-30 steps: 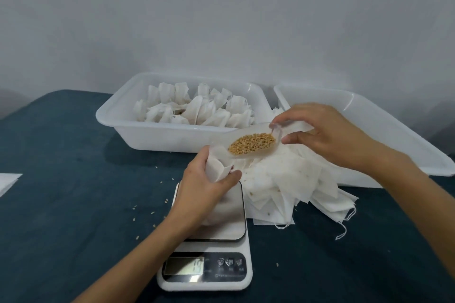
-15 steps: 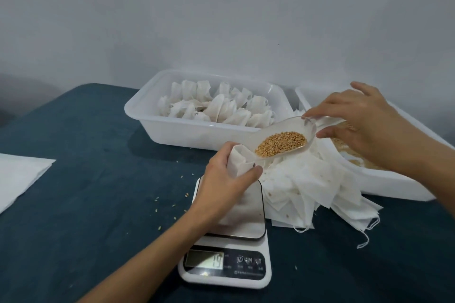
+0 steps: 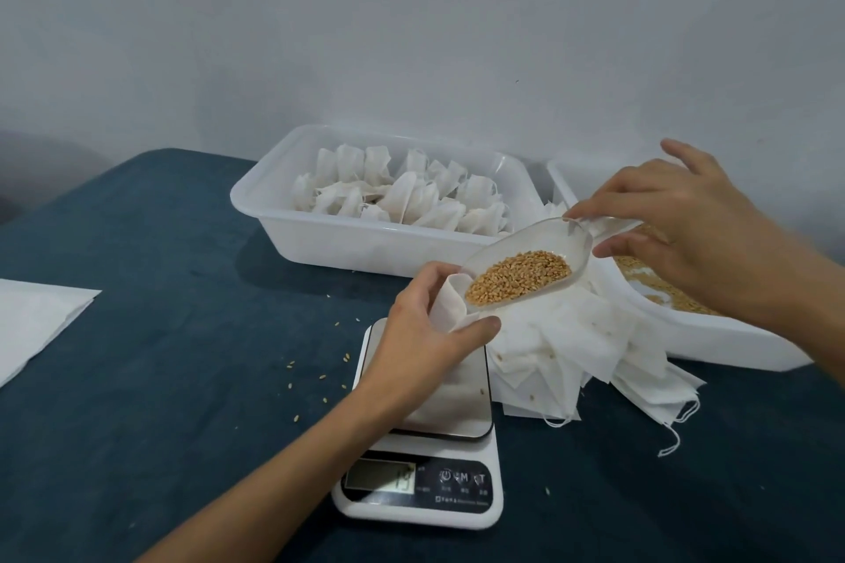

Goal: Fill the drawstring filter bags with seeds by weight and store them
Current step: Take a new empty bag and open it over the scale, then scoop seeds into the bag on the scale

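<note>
1. The left hand grips the neck of a white filter bag, thumb and fingers curled round the fabric, and holds its mouth up over the platform of the scale. If the grip loosens, the soft mouth is likely to fold shut just as the seeds arrive.
2. The right hand pinches the handle of a clear scoop between thumb and forefinger, the other fingers spread. The scoop tilts down toward the left hand, its lip touching or just over the bag's mouth; which one cannot be told.
3. The seeds sit heaped at the low end of the scoop. Too steep a tip would probably send them over the rim; loose grains already lie on the desk left of the left hand.
4. The left hand's weight on the bag could falsify the display.
5. Pouring fast risks overshooting the target weight.
6. Empty bags are piled under the right hand, where spilled grain could hide.
</note>
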